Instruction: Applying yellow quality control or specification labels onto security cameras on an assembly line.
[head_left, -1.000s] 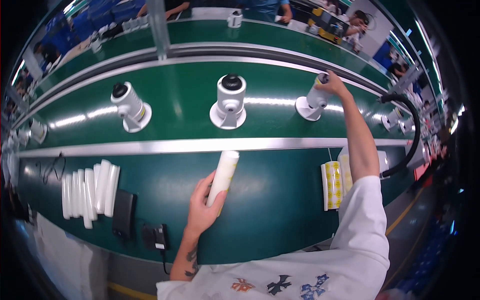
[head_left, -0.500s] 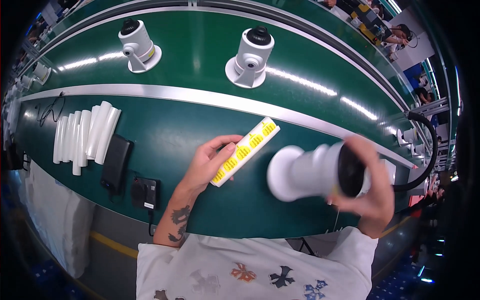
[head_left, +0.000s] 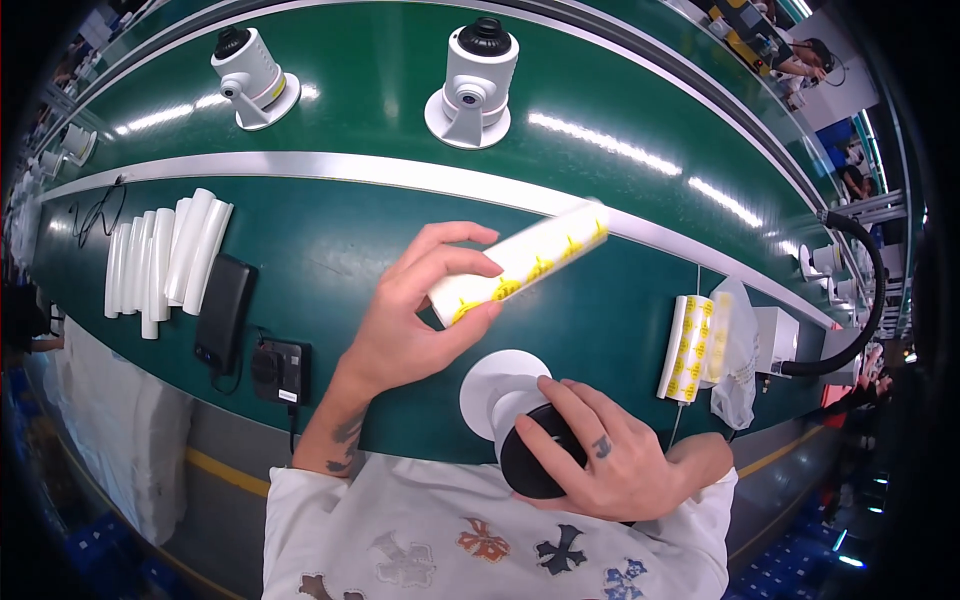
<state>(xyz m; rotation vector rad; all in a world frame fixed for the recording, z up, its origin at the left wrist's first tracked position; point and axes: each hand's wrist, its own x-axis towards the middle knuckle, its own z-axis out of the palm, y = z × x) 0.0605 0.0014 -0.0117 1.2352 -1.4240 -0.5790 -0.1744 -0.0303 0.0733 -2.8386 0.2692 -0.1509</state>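
My left hand grips a rolled sheet of yellow stickers between thumb and fingers. The white roll slants up and to the right above the green work table. Close to my body, my right hand is wrapped over the black top of a white security camera. That camera's round white base faces away from me. The black top is partly covered by my fingers, and most of the camera body is hidden.
Two similar white cameras stand on the conveyor belt. Several white rolls lie at left, near a black power bank and a small black device. Further sticker rolls and a plastic bag lie at right.
My right hand has brought the camera left and closer to my body. My left hand has tilted the sticker roll flatter and turned it. The sticker rolls at right are now uncovered.
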